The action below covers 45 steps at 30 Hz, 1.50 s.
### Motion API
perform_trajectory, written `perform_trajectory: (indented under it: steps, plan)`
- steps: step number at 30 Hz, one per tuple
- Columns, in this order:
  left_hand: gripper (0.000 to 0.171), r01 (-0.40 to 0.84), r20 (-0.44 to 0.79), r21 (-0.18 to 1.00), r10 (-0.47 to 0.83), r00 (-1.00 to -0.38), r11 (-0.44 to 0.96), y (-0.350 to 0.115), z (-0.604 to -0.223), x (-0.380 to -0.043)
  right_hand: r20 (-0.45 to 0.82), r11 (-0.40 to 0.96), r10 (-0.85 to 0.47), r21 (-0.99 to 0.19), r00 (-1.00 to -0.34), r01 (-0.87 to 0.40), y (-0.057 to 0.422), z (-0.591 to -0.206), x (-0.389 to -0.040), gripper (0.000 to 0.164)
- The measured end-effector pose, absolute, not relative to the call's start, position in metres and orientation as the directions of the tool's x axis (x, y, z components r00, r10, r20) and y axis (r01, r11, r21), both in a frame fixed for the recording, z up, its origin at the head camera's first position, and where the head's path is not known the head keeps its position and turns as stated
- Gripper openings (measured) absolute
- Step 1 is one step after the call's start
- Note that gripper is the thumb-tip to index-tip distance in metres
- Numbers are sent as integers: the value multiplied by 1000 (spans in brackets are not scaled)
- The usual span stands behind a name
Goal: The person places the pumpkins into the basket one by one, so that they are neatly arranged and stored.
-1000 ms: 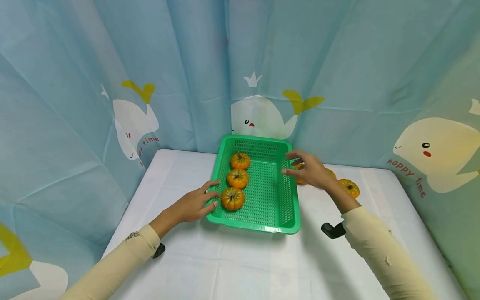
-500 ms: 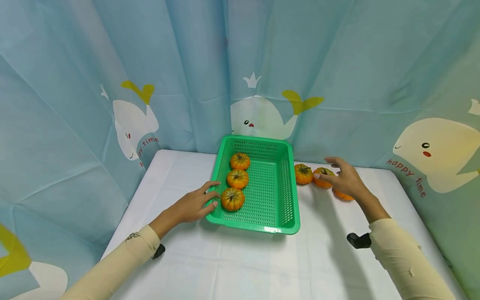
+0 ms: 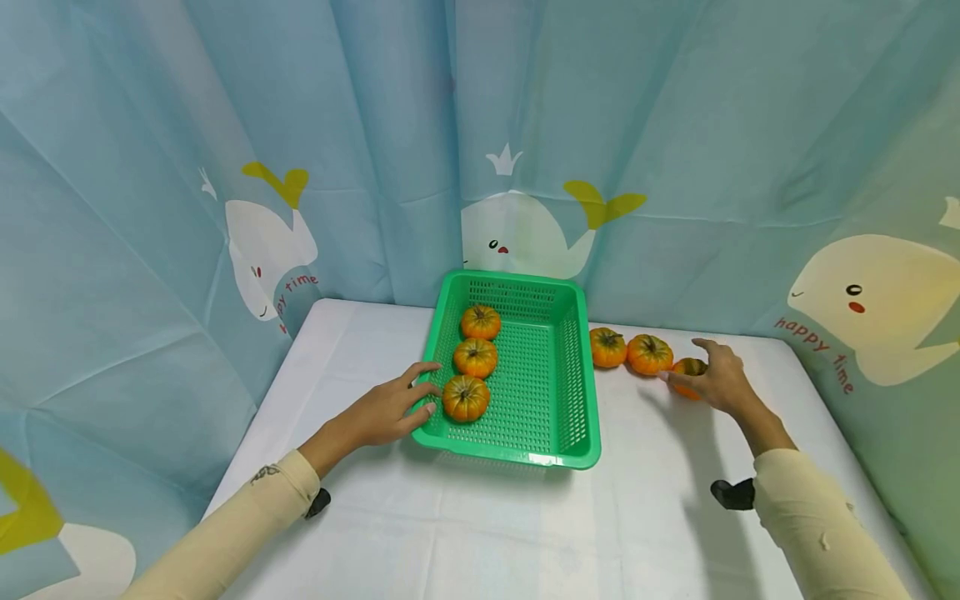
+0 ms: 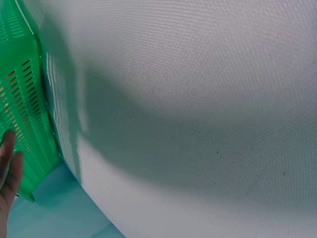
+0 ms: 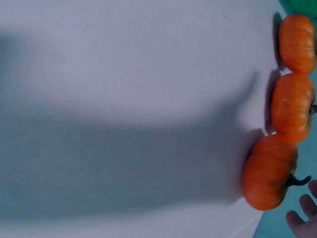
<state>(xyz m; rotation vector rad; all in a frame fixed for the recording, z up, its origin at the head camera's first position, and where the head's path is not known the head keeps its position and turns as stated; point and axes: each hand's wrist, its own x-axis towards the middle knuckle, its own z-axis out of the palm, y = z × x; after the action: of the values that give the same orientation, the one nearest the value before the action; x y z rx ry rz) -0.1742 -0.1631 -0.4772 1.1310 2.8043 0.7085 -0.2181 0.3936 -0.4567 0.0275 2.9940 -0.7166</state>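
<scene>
A green plastic basket (image 3: pixel 592 400) holds three small orange pumpkins (image 3: pixel 467 398) in a row along its left side. My left hand (image 3: pixel 384 410) is at the basket's left rim, fingers spread; its fingers (image 4: pixel 12 168) show against the slotted wall in the left wrist view. Right of the basket, three more pumpkins (image 3: pixel 649 355) sit in a row on the table. My right hand (image 3: pixel 722 380) is over the rightmost pumpkin (image 3: pixel 686 367), thumb and fingers apart, partly covering it. In the right wrist view, the fingertips (image 5: pixel 295 219) are beside that pumpkin's curved stem (image 5: pixel 299 181).
The table (image 3: pixel 517 533) has a white cover. A light blue curtain (image 3: pixel 390 150) with whale prints hangs behind it and along both sides. Black wrist camera parts (image 3: pixel 733 494) stick out under the sleeves.
My right hand has moved right from the basket's right rim, past the nearer pumpkins, to the rightmost one. The left hand and the basket have stayed in place.
</scene>
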Motion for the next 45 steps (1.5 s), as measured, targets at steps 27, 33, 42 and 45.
perform_trajectory:
  steps: [27,33,42,45]
  plan:
    - [34,650,131,414,665,-736,638,-162,-478,-175,-210,875,68,-457,-975,160,415,-484,-218,91]
    - [34,645,129,421,662,-738,637,-163,-479,-175,-204,874,76,-457,-976,163,413,-483,-216,86]
    - [34,655,142,421,668,-731,628,-163,-479,-175,-243,864,97,-461,-965,203,412,-481,-212,85]
    - [34,661,158,426,668,-727,618,-163,-479,-174,-249,862,104,-460,-963,212,413,-481,-211,86]
